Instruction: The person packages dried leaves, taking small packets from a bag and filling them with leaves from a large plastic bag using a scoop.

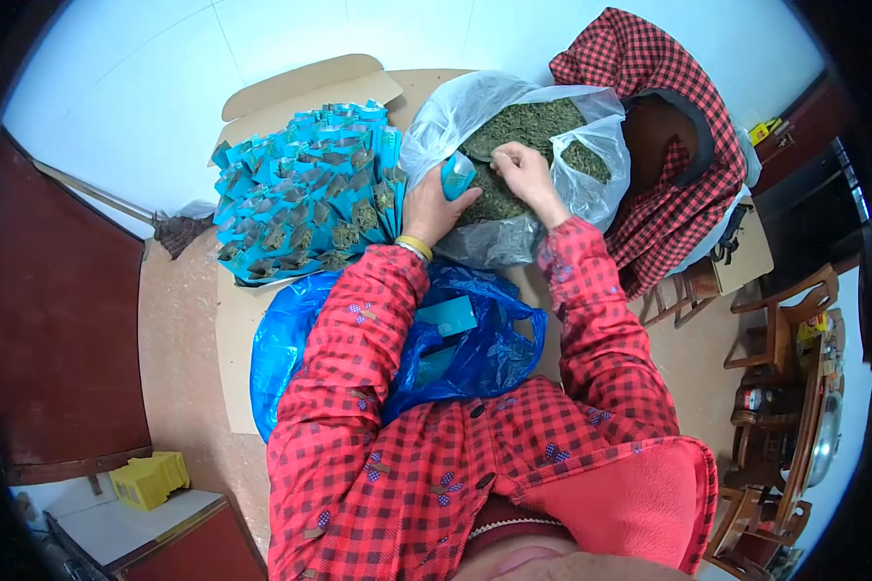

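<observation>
My left hand (430, 207) is closed around a small teal packet (458, 176), held upright at the left rim of a clear plastic bag (470, 102). Dried green leaves (528, 126), which look like loose tea, fill that bag. Over the leaves, my right hand (523, 174) has its fingers pinched together just right of the packet. What sits between those fingers is too small to make out. To the left, many teal packets (305, 189) stand packed close together, several with leaves showing at their open tops.
Near my body lies a blue plastic bag (291, 324) with flat teal packets (446, 317) in it. A red-and-black checked cloth (693, 68) is bunched at the right. Cardboard (310, 82) lies underneath and behind. Wooden chairs (775, 334) stand at the far right, yellow packs (152, 479) at lower left.
</observation>
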{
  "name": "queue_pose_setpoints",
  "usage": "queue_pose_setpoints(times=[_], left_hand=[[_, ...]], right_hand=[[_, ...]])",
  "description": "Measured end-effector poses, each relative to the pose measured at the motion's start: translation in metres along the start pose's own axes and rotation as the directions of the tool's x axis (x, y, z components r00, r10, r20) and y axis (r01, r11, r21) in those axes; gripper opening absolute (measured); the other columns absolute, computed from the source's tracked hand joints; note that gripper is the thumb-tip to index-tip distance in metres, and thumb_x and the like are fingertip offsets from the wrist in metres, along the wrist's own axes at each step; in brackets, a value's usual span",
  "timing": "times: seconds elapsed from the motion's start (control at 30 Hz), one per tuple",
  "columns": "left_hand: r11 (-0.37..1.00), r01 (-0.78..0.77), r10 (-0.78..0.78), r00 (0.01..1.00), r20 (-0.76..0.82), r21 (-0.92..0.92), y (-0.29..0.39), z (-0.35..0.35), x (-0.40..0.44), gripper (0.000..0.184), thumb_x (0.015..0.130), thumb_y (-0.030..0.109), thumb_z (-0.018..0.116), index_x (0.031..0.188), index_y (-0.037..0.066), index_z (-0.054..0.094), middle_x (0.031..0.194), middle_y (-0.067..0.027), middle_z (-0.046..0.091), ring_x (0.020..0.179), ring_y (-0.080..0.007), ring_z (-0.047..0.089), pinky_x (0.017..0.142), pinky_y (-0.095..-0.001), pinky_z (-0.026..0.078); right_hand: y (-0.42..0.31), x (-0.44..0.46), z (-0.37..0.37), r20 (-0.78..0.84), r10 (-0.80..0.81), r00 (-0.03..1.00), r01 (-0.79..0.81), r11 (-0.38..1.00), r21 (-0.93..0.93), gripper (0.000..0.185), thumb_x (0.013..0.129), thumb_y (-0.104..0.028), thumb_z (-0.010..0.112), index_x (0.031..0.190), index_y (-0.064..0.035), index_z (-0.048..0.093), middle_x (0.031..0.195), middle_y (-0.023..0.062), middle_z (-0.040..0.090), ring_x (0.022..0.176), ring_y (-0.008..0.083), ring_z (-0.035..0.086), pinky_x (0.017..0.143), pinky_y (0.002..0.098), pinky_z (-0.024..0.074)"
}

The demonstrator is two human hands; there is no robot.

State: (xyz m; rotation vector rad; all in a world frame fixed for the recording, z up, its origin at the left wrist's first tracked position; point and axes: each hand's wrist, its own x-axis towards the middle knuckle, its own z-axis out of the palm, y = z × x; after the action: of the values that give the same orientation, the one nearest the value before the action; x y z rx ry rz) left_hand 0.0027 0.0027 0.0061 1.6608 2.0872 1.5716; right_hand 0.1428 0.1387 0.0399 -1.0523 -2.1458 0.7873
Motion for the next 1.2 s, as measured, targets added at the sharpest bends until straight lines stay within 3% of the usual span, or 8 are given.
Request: queue_pose_setpoints(times=[0.1,0.27,0.37,0.47,0.67,0.73,0.87,1.2], left_hand=[[0.997,0.058,-0.062,0.995,0.079,0.05,0.001,-0.001,0.002,0.072,0.073,0.048,0.076,0.125,0.005,0.052,0.111,-0.0214,0.063,0.102,-0.0391,0.061,0.084,-0.0456,0.049],[0.998,0.016,-0.019,0.998,0.052,0.054,0.003,-0.001,0.001,0.072,0.072,0.046,0.077,0.126,0.006,0.052,0.113,-0.0215,0.063,0.103,-0.039,0.06,0.085,-0.0456,0.049],[0.998,0.049,-0.053,0.989,0.134,0.034,0.014,-0.012,0.005,0.072,0.072,0.045,0.078,0.126,0.006,0.051,0.114,-0.0214,0.063,0.104,-0.039,0.06,0.086,-0.0456,0.049],[0.999,0.048,-0.049,0.991,0.123,0.017,0.007,-0.007,0.003,0.072,0.072,0.045,0.078,0.126,0.006,0.051,0.114,-0.0217,0.063,0.104,-0.0393,0.06,0.086,-0.0456,0.049],[1.0,0.004,-0.005,0.999,0.035,0.004,-0.005,0.003,0.001,0.07,0.074,0.048,0.076,0.123,0.005,0.053,0.111,-0.0231,0.063,0.102,-0.0408,0.06,0.085,-0.0469,0.048],[1.0,0.007,-0.007,0.999,0.032,0.005,-0.008,0.004,0.001,0.069,0.075,0.049,0.075,0.123,0.004,0.053,0.111,-0.0235,0.063,0.102,-0.0411,0.06,0.085,-0.0473,0.048],[0.997,0.065,-0.064,0.998,0.027,-0.035,-0.002,-0.001,0.002,0.064,0.077,0.05,0.073,0.118,0.004,0.056,0.107,-0.0237,0.064,0.098,-0.0417,0.061,0.082,-0.0475,0.049],[0.998,0.057,-0.057,0.998,0.016,-0.009,0.003,-0.003,0.001,0.065,0.076,0.047,0.075,0.121,0.004,0.055,0.108,-0.0219,0.064,0.099,-0.0403,0.061,0.082,-0.0465,0.049]], right_hand=[[-0.008,-0.009,-0.024,0.093,-0.005,0.996,-0.021,0.961,0.275,0.021,0.091,-0.014,0.056,0.101,0.0016,0.065,0.085,0.0093,0.071,0.082,0.0146,0.067,0.075,0.0279,0.0516],[-0.046,-0.035,-0.04,0.085,-0.178,0.98,0.154,0.96,0.235,0.017,0.094,-0.013,0.055,0.102,-0.0003,0.062,0.093,0.0069,0.068,0.077,0.0148,0.064,0.073,0.0285,0.0504],[-0.078,-0.05,-0.041,0.074,-0.527,0.847,0.523,0.8,-0.294,0.014,0.086,-0.011,0.056,0.096,-0.0048,0.063,0.092,0.0135,0.067,0.087,0.0319,0.062,0.073,0.0396,0.0514],[-0.081,-0.053,-0.038,0.103,-0.613,0.783,0.594,0.688,-0.417,0.012,0.086,-0.013,0.055,0.093,-0.0053,0.061,0.091,0.0126,0.066,0.088,0.0318,0.062,0.073,0.0433,0.0506],[-0.037,-0.03,-0.026,0.075,-0.306,0.949,0.302,0.819,-0.488,0.022,0.088,-0.022,0.053,0.087,-0.0027,0.063,0.082,0.0206,0.066,0.079,0.0406,0.064,0.072,0.0504,0.0501],[-0.014,-0.017,-0.008,0.344,-0.097,0.934,0.212,0.926,-0.313,0.025,0.085,-0.024,0.054,0.08,-0.0023,0.066,0.081,0.0229,0.066,0.08,0.0428,0.063,0.075,0.0503,0.0502],[0.011,0.011,0.046,0.288,0.085,0.954,-0.046,0.99,-0.136,0.024,0.083,-0.023,0.054,0.079,-0.0037,0.068,0.08,0.0237,0.065,0.08,0.041,0.065,0.073,0.0472,0.0495],[0.017,0.009,0.006,0.066,-0.024,0.998,0.033,0.99,-0.138,0.023,0.083,-0.018,0.051,0.09,-0.0058,0.07,0.086,0.018,0.069,0.087,0.0374,0.066,0.079,0.0444,0.051]])
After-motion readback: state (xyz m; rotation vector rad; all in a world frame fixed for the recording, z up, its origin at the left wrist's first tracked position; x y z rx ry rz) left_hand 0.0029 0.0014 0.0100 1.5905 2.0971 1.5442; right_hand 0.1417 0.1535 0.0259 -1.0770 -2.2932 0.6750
